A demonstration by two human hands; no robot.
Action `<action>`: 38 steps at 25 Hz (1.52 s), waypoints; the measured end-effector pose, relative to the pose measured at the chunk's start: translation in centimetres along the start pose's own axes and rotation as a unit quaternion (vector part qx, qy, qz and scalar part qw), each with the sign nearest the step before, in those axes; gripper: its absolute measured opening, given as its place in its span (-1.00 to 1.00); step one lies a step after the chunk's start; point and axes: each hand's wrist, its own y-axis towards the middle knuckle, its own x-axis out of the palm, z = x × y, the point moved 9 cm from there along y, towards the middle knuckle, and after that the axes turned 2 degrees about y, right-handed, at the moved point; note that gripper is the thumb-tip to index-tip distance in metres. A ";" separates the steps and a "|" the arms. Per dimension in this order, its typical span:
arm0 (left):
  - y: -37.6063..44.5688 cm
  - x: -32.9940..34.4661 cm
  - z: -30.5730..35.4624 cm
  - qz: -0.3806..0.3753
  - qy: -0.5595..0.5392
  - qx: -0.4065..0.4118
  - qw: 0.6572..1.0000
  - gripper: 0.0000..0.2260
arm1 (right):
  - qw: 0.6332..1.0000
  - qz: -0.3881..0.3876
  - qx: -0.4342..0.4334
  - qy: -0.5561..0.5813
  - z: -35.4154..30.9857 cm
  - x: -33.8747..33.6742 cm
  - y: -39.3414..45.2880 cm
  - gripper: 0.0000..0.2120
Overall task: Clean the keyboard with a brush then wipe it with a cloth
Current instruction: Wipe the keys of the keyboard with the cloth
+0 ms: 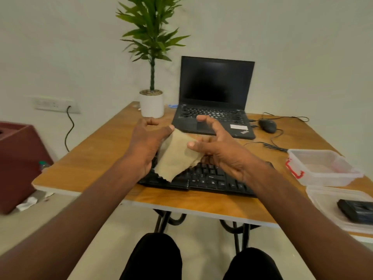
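A beige cloth [175, 156] is held up between both hands just above the left half of the black keyboard [210, 179], which lies near the table's front edge. My left hand [148, 144] pinches the cloth's upper left corner with the thumb. My right hand [219, 146] pinches its right edge with the thumb, the index finger lifted. The cloth's lower corner hangs onto the keys. No brush can be made out.
An open black laptop [216, 98] stands behind the keyboard, with a potted plant [151, 104] to its left and a mouse [267, 125] with cables to its right. A clear plastic box [321, 167] and its lid [343, 209] holding a black object sit at the table's right edge.
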 end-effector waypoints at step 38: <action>1.0 -4.2 0.2 -0.189 0.239 0.145 0.941 -0.69 | 0.998 0.062 0.000 -0.013 4.0 4.0 5.2 -0.71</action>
